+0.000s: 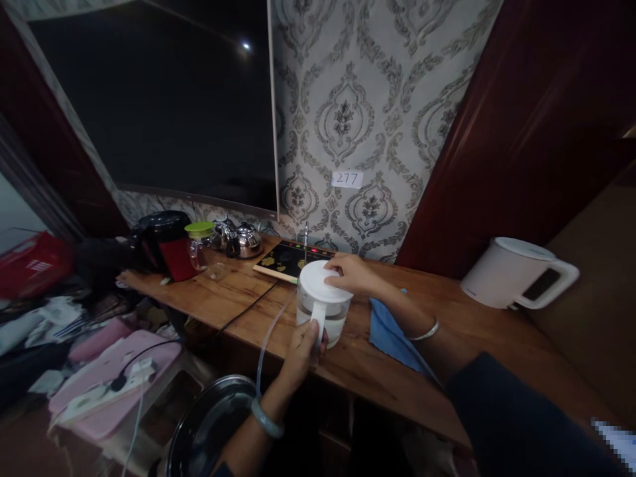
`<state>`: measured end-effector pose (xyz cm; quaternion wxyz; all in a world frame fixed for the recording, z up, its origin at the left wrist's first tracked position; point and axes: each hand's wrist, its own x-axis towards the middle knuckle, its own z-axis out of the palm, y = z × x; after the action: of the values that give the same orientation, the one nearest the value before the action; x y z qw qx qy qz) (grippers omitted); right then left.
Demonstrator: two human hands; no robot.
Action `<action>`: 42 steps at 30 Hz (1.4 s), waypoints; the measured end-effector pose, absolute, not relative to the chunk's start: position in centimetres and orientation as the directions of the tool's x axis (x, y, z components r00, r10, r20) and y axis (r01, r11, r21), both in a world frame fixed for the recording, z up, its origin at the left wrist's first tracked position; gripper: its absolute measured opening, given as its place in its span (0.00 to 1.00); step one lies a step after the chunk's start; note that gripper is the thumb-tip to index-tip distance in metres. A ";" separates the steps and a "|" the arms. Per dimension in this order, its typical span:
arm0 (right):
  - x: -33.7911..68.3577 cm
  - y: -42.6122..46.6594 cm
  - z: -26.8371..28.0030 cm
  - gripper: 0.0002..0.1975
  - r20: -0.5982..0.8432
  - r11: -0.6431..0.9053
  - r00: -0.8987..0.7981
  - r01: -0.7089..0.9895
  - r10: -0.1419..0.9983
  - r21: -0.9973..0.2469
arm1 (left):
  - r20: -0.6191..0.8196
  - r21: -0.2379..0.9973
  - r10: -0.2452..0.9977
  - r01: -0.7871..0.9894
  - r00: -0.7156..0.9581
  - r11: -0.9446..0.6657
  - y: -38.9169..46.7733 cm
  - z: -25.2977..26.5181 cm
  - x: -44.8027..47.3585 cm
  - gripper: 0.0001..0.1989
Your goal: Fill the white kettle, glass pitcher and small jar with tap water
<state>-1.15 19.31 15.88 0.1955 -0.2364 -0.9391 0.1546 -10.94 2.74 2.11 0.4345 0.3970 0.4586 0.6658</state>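
My left hand is wrapped round the white handle of a clear jug at the table's front edge. Clear liquid shows through its side. A round white lid sits on top of the jug, and the fingers of my right hand are closed on it, at its far right part. Whether they pinch a knob is hidden. Close behind the jug lies a black induction plate with gold flowers and small lit lights. To the right, under my right forearm, is a blue cloth.
A white electric kettle stands at the right of the wooden table. Toward the left are a steel teapot, a green-lidded glass pot and a red-black kettle. Clear tubing drops toward a dark basin.
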 end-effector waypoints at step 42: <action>-1.4 22.2 15.5 0.15 0.244 0.929 -0.941 0.143 0.234 -0.341 | 0.470 0.883 0.594 0.341 -0.652 -0.324 2.6 5.6 -15.8 0.16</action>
<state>-1.43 22.17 15.55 0.1418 -0.0969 -0.9719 0.1611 -15.84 2.61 5.57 0.0901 0.4070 0.5742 0.7046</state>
